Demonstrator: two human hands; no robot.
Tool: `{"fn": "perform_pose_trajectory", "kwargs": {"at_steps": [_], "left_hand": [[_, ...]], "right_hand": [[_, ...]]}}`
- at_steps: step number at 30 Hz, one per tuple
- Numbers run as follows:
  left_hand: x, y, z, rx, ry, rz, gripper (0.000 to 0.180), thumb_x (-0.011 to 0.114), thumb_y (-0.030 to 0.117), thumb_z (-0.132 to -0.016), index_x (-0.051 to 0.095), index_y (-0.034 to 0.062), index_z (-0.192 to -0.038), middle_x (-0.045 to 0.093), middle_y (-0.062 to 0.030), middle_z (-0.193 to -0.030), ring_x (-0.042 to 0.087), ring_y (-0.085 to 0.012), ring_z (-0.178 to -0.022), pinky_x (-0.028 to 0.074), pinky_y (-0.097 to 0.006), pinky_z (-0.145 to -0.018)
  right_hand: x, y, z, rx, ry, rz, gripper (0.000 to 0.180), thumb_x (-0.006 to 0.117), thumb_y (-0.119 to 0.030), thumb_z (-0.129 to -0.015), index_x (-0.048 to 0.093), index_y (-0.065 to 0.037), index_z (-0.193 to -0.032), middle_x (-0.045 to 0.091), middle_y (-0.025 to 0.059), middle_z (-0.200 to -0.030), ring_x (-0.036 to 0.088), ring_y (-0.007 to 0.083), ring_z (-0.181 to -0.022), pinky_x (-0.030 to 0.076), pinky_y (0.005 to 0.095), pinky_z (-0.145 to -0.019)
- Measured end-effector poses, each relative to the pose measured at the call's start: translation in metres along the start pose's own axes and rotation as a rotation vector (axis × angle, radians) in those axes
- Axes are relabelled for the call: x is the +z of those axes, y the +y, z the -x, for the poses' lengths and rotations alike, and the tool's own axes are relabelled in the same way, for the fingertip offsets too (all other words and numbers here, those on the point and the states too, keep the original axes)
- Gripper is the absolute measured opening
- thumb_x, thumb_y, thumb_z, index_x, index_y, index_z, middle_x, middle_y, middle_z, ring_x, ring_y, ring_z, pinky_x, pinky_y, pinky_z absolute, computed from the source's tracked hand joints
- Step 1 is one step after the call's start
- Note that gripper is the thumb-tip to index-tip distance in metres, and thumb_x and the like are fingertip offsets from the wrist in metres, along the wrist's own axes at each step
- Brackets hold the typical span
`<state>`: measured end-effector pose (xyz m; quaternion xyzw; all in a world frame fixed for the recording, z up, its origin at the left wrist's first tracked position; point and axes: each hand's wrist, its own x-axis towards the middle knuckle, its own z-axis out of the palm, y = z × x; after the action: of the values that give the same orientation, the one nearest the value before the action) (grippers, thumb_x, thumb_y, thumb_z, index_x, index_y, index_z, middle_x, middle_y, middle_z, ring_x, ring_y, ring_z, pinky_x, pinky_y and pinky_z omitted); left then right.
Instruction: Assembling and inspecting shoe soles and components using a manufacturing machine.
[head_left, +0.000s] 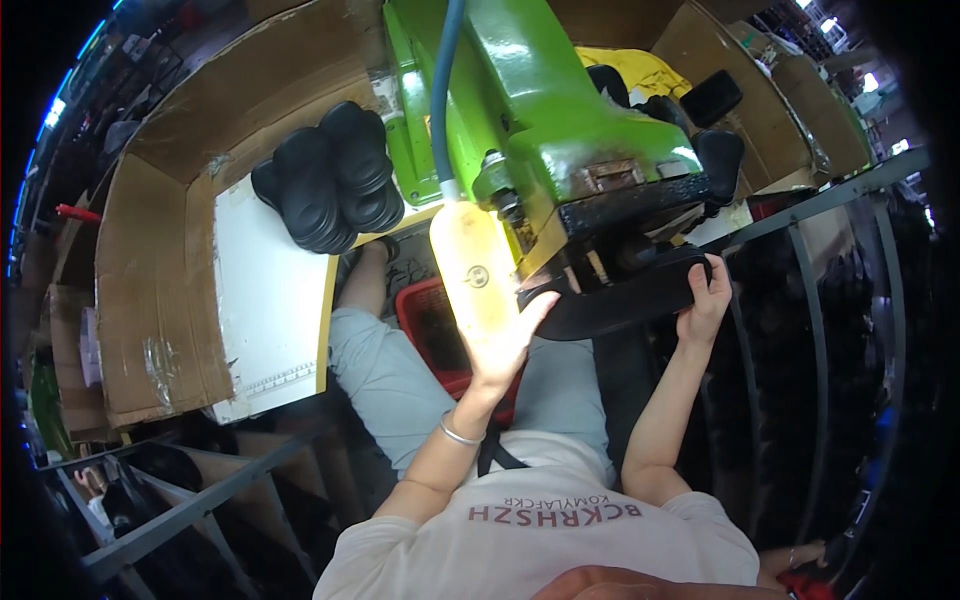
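A long black shoe sole (620, 308) is held level at the front of a green machine (540, 80), just under its dark working head (630, 205). My right hand (705, 300) grips the sole's right end, fingers bent over its edge. At the other end is my left hand (505, 345), its thumb against the sole. Glare and a bright yellow lamp (475, 270) on a blue-grey cable hide most of the left fingers. The lamp hangs directly above that hand.
Several black soles (330, 180) lie stacked on a white board (265, 300) at the left, beside a cardboard box wall (150, 290). More black soles (718, 160) sit behind the machine at right. A red basket (425, 305) stands between my legs. Grey metal rails (810, 205) run along the right.
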<state>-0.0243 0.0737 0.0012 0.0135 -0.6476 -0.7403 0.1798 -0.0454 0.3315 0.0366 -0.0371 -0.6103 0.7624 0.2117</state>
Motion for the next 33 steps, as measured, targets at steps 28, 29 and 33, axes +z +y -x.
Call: {"fn": "perform_pose_trajectory", "kwargs": {"at_steps": [28, 29, 33], "left_hand": [[-0.121, 0.004, 0.071, -0.616, -0.539, -0.28, 0.031, 0.079, 0.006, -0.07, 0.06, -0.0007, -0.093, 0.06, 0.0014, -0.073, 0.05, -0.0037, -0.059, 0.042, -0.021, -0.053], [-0.102, 0.01, 0.071, -0.549, -0.601, -0.329, 0.034, 0.078, 0.008, -0.072, 0.06, -0.0018, -0.099, 0.062, -0.0004, -0.078, 0.054, -0.0048, -0.065, 0.045, -0.022, -0.058], [-0.049, 0.012, 0.056, -0.267, -0.472, -0.108, 0.038, 0.074, 0.01, -0.076, 0.058, -0.004, -0.108, 0.065, -0.0052, -0.09, 0.059, -0.0082, -0.08, 0.049, -0.025, -0.072]], "right_hand": [[0.14, 0.039, 0.057, 0.202, -0.402, -0.158, 0.048, 0.078, 0.003, -0.067, 0.053, 0.003, -0.108, 0.063, 0.0067, -0.097, 0.06, 0.0101, -0.082, 0.049, 0.0229, -0.072], [0.141, 0.032, 0.057, 0.214, -0.369, -0.126, 0.049, 0.079, 0.002, -0.066, 0.052, 0.002, -0.106, 0.063, 0.0066, -0.095, 0.06, 0.009, -0.08, 0.049, 0.0214, -0.068], [0.118, 0.037, 0.072, 0.099, -0.301, 0.056, 0.041, 0.08, 0.0, -0.066, 0.048, -0.004, -0.092, 0.057, 0.0017, -0.081, 0.051, 0.0027, -0.063, 0.041, 0.0161, -0.053]]}}
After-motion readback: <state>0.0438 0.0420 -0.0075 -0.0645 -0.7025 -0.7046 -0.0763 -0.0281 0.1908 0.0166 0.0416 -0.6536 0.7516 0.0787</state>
